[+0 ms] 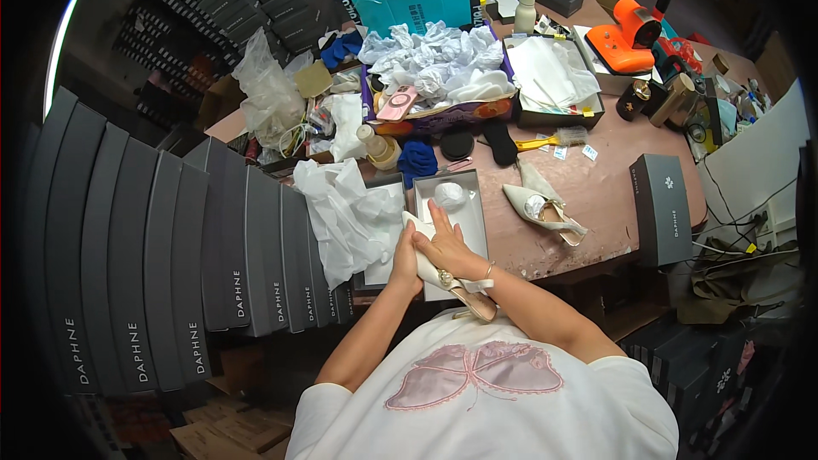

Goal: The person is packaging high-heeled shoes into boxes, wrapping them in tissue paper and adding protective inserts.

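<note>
A cream pointed slingback shoe (474, 301) with an ornament on its upper is between my hands, over an open shoebox (470, 230). My left hand (406, 259) wraps round its side near the toe. Across the upper lies my right hand (446, 250), fingers stretched out and pressed against the shoe; a bracelet is on that wrist. A ball of white paper (449, 196) sits inside the box. White tissue paper (341, 217) spills over the grey box part to the left. To the right, another cream slingback shoe (550, 215) rests on the table, with paper stuffed in it.
Dark grey shoeboxes (183, 273) stand in a row at left. One more shoebox (660, 209) stands at the table's right edge. Behind are a carton of crumpled paper (434, 60), a yellow-handled brush (554, 140), a blue cloth (417, 160) and an orange tool (626, 38).
</note>
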### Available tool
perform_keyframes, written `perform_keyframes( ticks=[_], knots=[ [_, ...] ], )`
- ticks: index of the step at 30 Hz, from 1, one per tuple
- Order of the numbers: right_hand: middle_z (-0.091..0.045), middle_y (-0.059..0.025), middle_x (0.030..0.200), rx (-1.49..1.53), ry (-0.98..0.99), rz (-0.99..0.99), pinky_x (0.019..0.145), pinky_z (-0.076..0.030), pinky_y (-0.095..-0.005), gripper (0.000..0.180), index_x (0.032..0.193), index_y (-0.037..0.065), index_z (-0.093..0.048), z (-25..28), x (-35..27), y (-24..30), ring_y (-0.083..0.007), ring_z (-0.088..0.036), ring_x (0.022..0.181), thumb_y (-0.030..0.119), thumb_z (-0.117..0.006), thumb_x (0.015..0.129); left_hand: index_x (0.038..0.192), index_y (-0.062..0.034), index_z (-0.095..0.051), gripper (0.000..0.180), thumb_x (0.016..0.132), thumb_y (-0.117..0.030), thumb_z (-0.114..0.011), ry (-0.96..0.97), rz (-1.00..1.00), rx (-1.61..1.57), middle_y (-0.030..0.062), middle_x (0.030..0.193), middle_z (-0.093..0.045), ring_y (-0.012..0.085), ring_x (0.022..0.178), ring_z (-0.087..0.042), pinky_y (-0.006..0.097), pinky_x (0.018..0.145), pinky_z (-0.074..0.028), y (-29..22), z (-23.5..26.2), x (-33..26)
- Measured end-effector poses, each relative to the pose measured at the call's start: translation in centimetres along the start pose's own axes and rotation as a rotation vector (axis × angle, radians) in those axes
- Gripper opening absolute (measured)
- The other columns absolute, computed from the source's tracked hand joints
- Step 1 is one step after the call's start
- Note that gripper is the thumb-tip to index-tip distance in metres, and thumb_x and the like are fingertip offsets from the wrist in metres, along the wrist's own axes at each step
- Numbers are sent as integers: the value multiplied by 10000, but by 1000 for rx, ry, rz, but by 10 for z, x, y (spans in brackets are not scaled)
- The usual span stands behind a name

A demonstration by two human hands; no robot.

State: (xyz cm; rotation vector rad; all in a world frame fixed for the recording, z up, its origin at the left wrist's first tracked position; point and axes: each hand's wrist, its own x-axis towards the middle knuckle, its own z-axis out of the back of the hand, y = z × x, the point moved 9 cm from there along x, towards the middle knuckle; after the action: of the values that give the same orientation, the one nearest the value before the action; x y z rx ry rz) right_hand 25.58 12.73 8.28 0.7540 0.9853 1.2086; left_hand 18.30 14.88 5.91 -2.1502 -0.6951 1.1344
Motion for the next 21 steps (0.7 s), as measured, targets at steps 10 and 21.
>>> perform_keyframes(
  ticks=[10, 21],
  knots=[
    [-147, -273, 1520, 5, 57, 257, 1109, -121, -567, 465, 1267, 119, -539, 25, -114, 31, -469, -29, 1418, 432, -359, 974, 1333, -41, -395, 587, 951, -481, -469, 278, 135, -212, 167, 1186, -563, 307, 1075, -580, 451, 924, -498, 5, -17, -6],
    [-481, -231, 1037, -359, 27, 253, 1069, -146, -626, 548, 1027, -61, -505, 6, -46, 43, -397, -437, 1112, 473, -413, 941, 1289, -51, -464, 577, 963, -523, -401, 226, 208, -156, 149, 1129, -595, 266, 1028, -604, 425, 892, -508, 18, -32, -7]
  ],
)
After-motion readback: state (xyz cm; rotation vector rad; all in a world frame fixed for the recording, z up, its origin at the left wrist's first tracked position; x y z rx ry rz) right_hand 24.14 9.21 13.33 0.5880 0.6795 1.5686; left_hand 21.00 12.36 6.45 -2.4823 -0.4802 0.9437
